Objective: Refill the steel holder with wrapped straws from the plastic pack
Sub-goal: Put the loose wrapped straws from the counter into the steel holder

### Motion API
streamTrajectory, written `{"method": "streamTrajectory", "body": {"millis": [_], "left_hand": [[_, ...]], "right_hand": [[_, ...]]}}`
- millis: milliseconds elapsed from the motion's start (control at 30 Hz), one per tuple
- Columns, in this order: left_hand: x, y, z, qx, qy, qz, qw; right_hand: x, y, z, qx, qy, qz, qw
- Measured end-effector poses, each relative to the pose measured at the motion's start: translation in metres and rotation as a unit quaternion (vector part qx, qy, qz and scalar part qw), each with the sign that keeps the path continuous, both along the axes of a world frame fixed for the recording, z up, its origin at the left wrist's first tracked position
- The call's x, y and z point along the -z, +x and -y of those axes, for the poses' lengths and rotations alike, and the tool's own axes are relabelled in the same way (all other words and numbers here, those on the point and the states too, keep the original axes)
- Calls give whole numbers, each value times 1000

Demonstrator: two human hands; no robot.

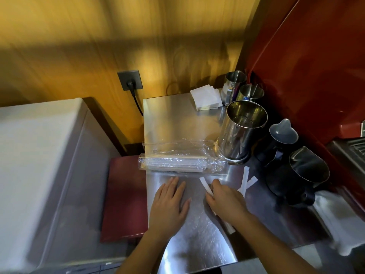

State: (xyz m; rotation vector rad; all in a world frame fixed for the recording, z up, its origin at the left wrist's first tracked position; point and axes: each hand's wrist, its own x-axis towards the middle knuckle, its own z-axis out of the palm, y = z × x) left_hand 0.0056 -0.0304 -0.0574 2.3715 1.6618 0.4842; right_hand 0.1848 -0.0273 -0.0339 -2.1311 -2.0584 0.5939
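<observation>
A tall steel holder (pixel 242 131) stands upright on the steel counter (pixel 173 117), and I see no straws in it. Left of its base lies the clear plastic pack (pixel 177 164) of wrapped straws, lengthwise across the counter. My left hand (pixel 169 204) rests flat on the counter just below the pack, fingers spread, holding nothing. My right hand (pixel 225 202) is curled around white wrapped straws (pixel 206 187), whose ends stick out above and below the hand. Two more wrapped straws (pixel 245 181) lie crossed on the counter, right of that hand.
Two smaller steel jugs (pixel 250 92) and a stack of white napkins (pixel 206 97) sit at the back. Two black pitchers (pixel 296 171) stand right of the holder, before a red machine (pixel 316 66). A white cloth (pixel 335 220) lies at right. A white appliance (pixel 39 165) fills the left.
</observation>
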Motion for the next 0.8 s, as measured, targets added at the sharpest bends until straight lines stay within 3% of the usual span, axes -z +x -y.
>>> {"method": "streamTrajectory", "body": {"millis": [300, 600, 800], "left_hand": [[5, -2, -1, 5, -10, -4, 1000], [5, -3, -1, 2, -36, 0, 999], [7, -2, -3, 0, -34, 0, 999]], "right_hand": [[-12, -3, -9, 26, -29, -10, 999], [-26, 51, -9, 191, 8, -35, 981], [-16, 75, -12, 252, -23, -77, 964]]}}
